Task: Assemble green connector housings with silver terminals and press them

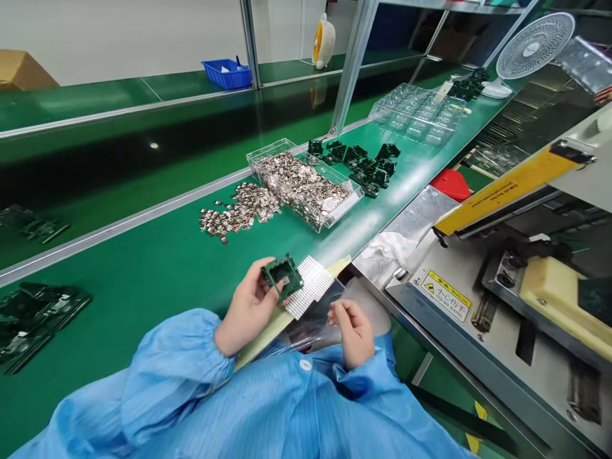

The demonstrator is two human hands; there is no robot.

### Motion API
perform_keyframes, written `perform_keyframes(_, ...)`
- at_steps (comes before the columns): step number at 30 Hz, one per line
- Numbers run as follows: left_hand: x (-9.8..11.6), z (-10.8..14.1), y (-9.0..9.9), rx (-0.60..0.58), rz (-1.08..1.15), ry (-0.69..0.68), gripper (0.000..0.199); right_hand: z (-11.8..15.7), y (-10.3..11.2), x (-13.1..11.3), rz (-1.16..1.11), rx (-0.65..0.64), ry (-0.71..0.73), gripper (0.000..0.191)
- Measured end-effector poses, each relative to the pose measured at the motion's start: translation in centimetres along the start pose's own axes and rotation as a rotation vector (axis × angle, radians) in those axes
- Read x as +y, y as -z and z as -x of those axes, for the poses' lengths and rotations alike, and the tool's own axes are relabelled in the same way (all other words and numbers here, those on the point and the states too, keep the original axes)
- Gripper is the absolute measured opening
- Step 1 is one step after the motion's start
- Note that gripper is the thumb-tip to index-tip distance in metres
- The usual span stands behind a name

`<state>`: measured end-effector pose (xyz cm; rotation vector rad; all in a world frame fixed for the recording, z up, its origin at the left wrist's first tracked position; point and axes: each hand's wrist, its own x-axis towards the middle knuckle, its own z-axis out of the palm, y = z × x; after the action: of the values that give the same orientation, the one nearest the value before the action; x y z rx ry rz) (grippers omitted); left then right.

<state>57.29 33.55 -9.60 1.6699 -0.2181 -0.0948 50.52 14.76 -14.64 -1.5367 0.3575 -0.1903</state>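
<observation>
My left hand (252, 305) grips a small dark green, square plastic frame (282, 275) between thumb and fingers, its opening facing up. Just beneath and to the right of that frame is a white sheet with rows of small silvery strips (313, 287), by a pale yellow strip (342, 264) along the bench edge. My right hand (352, 328) hangs in front of my body, apart from the frame. Its fingers are curled with thumb and forefinger together; whatever they may hold is hidden. Beyond, small metal pieces (241, 209) lie heaped beside a clear plastic box (347, 205) full of similar pieces.
Several dark green plastic parts (366, 167) lie behind the box, with more at the left (36, 319). Clear trays (415, 115) and a white fan (533, 48) stand farther back. At right is a machine (430, 338) with a yellow bar (507, 191). A metal post (354, 67) rises behind.
</observation>
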Motion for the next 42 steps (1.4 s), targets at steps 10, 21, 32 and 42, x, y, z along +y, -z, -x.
perform_keyframes(10, -2.4, -3.8, -5.2, -0.079, -0.07, -0.146, 0.037, -1.7, -3.2, 2.7, 0.021, -0.084, 0.07, 0.042)
perform_keyframes(21, -1.1, -3.3, -5.1, -0.043, -0.21, -0.133, 0.036, -2.3, -1.5, 5.7, 0.346, -0.245, 0.258, 0.028)
perform_keyframes(32, -2.1, -3.5, -4.3, -0.016, 0.15, -0.067, 0.038, -3.0, 1.9, 2.8, 0.666, -0.559, 0.257, 0.015)
perform_keyframes(42, -1.2, -0.2, -1.4, -0.103, -0.104, -0.004, 0.034, -3.6, -0.7, -6.2, 0.402, -0.264, 0.608, 0.01)
